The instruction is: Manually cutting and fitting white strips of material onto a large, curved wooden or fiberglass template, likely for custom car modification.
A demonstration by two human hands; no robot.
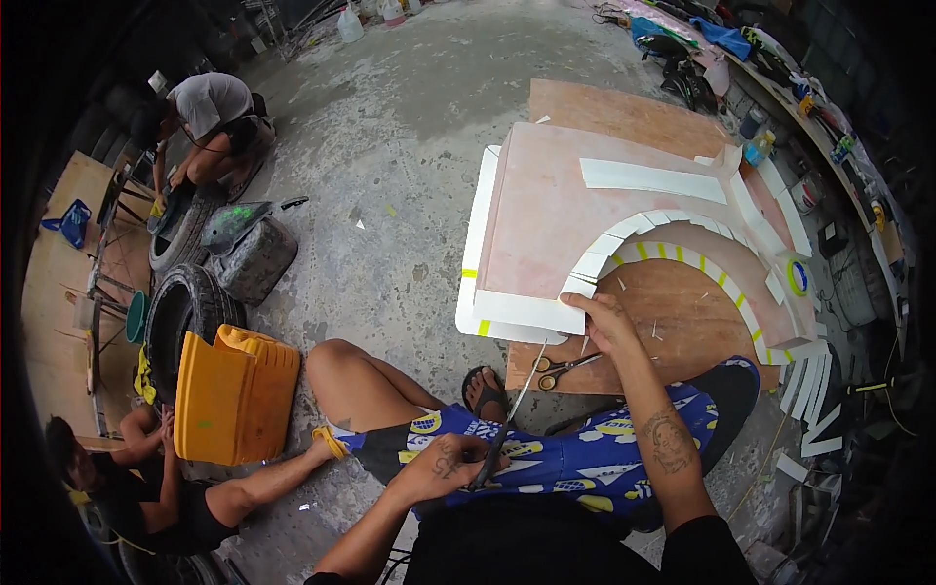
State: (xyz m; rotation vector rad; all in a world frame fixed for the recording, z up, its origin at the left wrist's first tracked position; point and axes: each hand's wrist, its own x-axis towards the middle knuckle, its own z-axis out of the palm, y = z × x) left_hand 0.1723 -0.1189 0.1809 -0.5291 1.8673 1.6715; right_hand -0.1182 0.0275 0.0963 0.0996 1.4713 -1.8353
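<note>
My left hand is closed round the dark handle of a tool with a long, thin, pale shaft. The shaft points up toward the near edge of a pinkish fender-shaped panel. With my right hand I pinch the end of a white strip at the panel's near edge, thumb on top. Short white pieces line the panel's curved arch. Black-handled scissors lie close by, below my right hand. My fingertips under the strip are hidden.
Beneath the panel lies a brown board. A yellow tape roll rests at its right, near loose white strips. At left, one person crouches by tires; another sits holding an orange-yellow plastic part.
</note>
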